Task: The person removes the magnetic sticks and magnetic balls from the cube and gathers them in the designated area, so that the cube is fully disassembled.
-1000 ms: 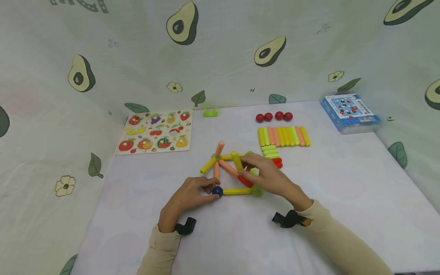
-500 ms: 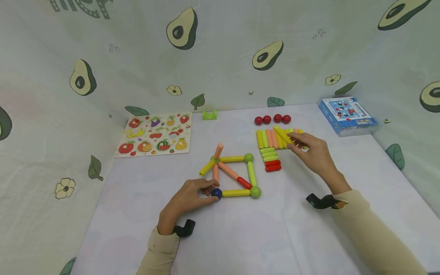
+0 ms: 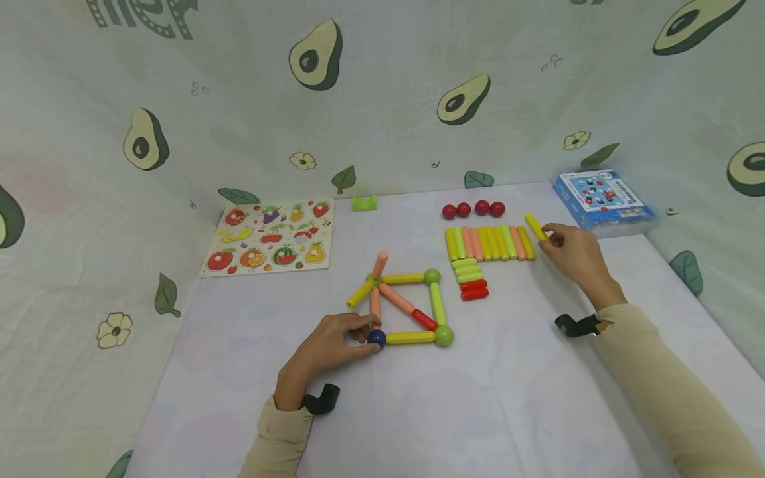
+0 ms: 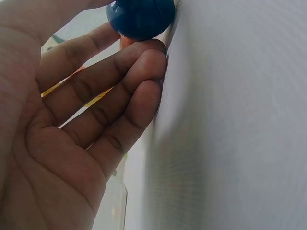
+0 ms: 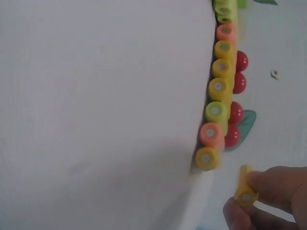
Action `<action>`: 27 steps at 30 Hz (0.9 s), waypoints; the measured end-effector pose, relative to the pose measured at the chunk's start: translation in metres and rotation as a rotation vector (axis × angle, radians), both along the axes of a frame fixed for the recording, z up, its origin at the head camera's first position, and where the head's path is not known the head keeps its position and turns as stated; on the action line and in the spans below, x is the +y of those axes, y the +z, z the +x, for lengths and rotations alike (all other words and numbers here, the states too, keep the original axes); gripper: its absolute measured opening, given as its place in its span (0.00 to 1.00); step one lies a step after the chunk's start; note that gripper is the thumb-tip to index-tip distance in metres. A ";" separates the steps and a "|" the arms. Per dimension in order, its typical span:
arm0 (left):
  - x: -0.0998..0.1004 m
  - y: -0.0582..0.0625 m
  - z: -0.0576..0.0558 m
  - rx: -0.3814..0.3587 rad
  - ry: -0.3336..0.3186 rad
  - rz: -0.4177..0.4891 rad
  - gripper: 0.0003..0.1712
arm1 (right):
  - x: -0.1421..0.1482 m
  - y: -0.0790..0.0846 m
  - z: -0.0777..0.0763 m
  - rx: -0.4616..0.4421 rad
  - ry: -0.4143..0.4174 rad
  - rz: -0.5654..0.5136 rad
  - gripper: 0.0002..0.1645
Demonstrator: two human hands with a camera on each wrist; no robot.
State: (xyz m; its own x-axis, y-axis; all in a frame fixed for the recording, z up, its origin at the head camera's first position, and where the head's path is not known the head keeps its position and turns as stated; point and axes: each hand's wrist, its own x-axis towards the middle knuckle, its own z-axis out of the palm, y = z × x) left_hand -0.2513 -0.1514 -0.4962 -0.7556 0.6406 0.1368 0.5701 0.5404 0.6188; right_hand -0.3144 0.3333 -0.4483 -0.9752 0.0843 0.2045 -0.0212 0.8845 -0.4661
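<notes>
My left hand (image 3: 331,342) pinches a blue ball (image 3: 378,338) between thumb and fingers at the near left corner of a flat frame of magnetic sticks. Green balls (image 3: 444,335) join the frame's other corners. Inside it runs a diagonal of an orange stick (image 3: 396,298) and a red stick (image 3: 425,320). From the far left corner an orange stick (image 3: 380,264) and a yellow one (image 3: 359,294) stick out. Off to the right, my right hand (image 3: 580,260) holds a yellow magnetic stick (image 3: 535,227) by one end, just beyond the row's right end; its metal tip shows in the right wrist view.
A row of yellow, green and orange sticks (image 3: 490,243) lies side by side, with short green sticks (image 3: 467,270) and red sticks (image 3: 474,289) below. Several red balls (image 3: 481,208) sit behind. Farther out are a fruit puzzle board (image 3: 269,236), a green piece (image 3: 364,203) and a blue box (image 3: 603,199).
My right hand has moved from the frame to the right, over the row and past its right end, carrying the yellow magnetic stick. My left hand has stayed at the blue ball.
</notes>
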 end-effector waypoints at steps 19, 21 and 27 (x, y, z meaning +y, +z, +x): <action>0.000 0.003 0.001 -0.018 0.005 -0.004 0.22 | 0.010 -0.012 -0.004 -0.228 0.029 -0.017 0.23; -0.001 0.004 0.001 -0.011 0.001 0.004 0.22 | 0.005 -0.010 -0.004 -0.202 0.027 0.009 0.22; -0.001 0.003 0.000 -0.027 -0.010 0.036 0.21 | -0.033 0.001 0.003 -0.075 0.044 0.032 0.18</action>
